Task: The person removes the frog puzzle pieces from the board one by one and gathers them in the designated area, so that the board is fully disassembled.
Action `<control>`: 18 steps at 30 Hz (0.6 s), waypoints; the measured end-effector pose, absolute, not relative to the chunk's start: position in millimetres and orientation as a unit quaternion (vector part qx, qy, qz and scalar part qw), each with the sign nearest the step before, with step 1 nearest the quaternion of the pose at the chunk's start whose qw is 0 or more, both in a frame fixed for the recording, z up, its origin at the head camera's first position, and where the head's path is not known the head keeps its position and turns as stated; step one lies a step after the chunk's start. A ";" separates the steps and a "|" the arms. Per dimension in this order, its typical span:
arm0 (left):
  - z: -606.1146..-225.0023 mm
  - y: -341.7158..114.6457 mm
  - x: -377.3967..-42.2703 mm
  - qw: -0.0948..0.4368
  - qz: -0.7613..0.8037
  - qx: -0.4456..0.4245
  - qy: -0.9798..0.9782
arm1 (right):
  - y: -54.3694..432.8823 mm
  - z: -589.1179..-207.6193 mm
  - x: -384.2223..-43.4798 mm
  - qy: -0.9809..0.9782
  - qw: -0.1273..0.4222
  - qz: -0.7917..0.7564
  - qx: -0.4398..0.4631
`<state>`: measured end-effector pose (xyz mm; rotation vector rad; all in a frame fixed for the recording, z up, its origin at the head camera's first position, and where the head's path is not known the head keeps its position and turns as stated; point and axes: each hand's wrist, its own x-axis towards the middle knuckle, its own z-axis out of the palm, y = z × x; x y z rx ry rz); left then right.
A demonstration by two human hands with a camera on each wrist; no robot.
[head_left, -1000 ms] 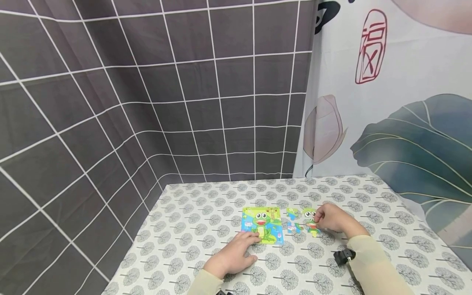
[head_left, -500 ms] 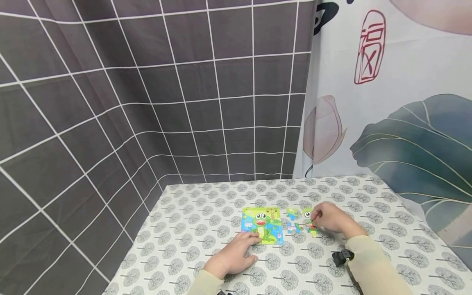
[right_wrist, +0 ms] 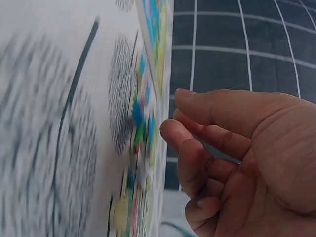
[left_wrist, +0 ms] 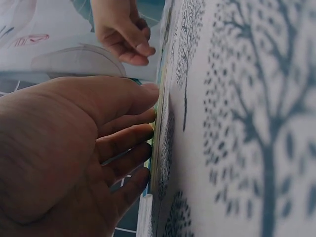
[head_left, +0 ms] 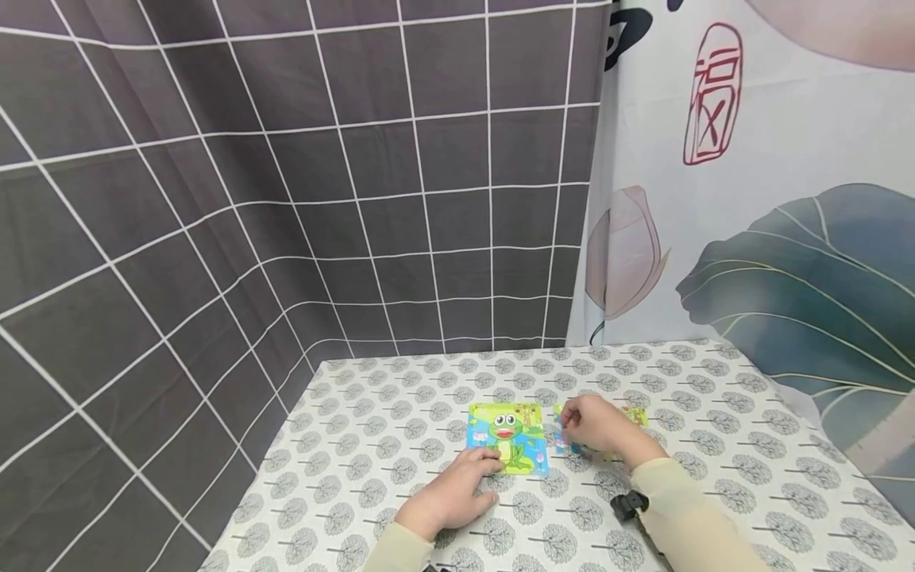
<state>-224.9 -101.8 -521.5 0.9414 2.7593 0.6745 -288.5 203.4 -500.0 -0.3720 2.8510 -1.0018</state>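
Cream-sleeved, the left hand (head_left: 456, 490) rests straight fingers on the frog picture (head_left: 511, 433) at its lower left; rightward, I see the right hand (head_left: 599, 427), its grip loosely curled, thumb and forefinger apart, just above puzzle pieces (head_left: 635, 415).

Dark grey fabric (head_left: 386, 175) with a white grid hangs behind and left of a surface (head_left: 286, 500) patterned with grey trees. At right, white fabric (head_left: 801, 151) shows 1 red seal (head_left: 713, 95), 1 pinkish bud (head_left: 632, 250) and 1 large blue-green leaf (head_left: 808, 278).
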 end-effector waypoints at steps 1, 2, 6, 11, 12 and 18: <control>-521.4 -101.8 -224.8 0.074 0.224 0.313 0.920 | 198.6 -499.2 -288.8 0.936 0.047 -0.326 -0.128; -521.1 -101.7 -224.7 0.073 0.224 0.313 0.920 | 194.1 -499.0 -289.6 0.937 0.044 -0.320 -0.135; -520.4 -101.7 -225.3 0.066 0.219 0.315 0.921 | 176.5 -498.5 -294.1 0.942 0.035 -0.298 -0.149; -518.8 -99.6 -225.2 0.060 0.216 0.316 0.922 | 157.3 -502.2 -299.3 0.947 0.029 -0.282 -0.153; -518.0 -98.8 -224.7 0.056 0.214 0.319 0.922 | 154.1 -503.1 -300.0 0.946 0.030 -0.283 -0.155; -513.6 -87.9 -221.3 0.054 0.215 0.342 0.913 | 142.5 -506.1 -300.1 0.948 0.031 -0.273 -0.160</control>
